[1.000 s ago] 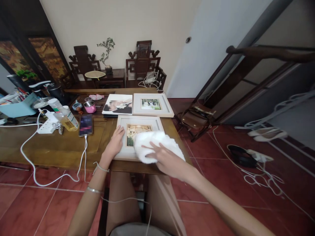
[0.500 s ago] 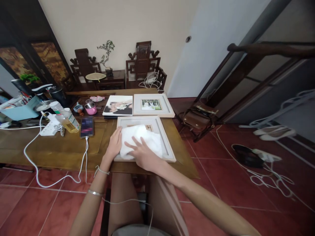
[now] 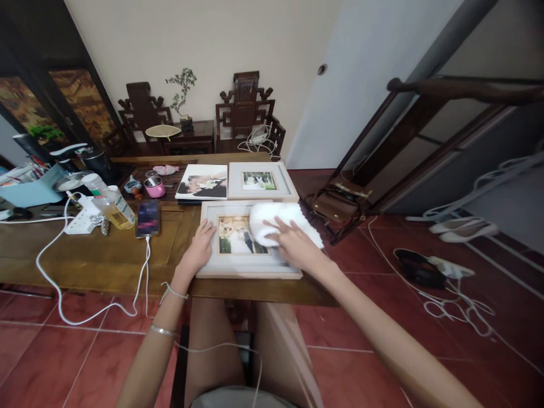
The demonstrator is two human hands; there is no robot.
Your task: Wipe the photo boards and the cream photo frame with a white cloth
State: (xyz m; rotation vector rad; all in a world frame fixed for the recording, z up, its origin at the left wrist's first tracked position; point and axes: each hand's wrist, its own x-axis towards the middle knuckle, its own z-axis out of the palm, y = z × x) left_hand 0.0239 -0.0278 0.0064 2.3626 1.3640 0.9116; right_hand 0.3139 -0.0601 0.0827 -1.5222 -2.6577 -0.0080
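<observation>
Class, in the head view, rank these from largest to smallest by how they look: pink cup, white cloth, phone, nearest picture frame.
1. nearest picture frame, though partly covered
2. white cloth
3. phone
4. pink cup

Pale wall [image 3: 204,34], white panel [image 3: 340,107] right of it. Red tiled floor [image 3: 335,326], light joints [image 3: 335,349]. Two dark carved chairs [image 3: 247,102] before wall. Dark cabinet [image 3: 59,45], golden panels [image 3: 83,102], far left.

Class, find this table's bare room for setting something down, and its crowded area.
Bare tabletop lies between the phone and left hand; a narrow band runs between the picture frame and front edge. The left end is crowded with bottle, power strip and box.
</observation>
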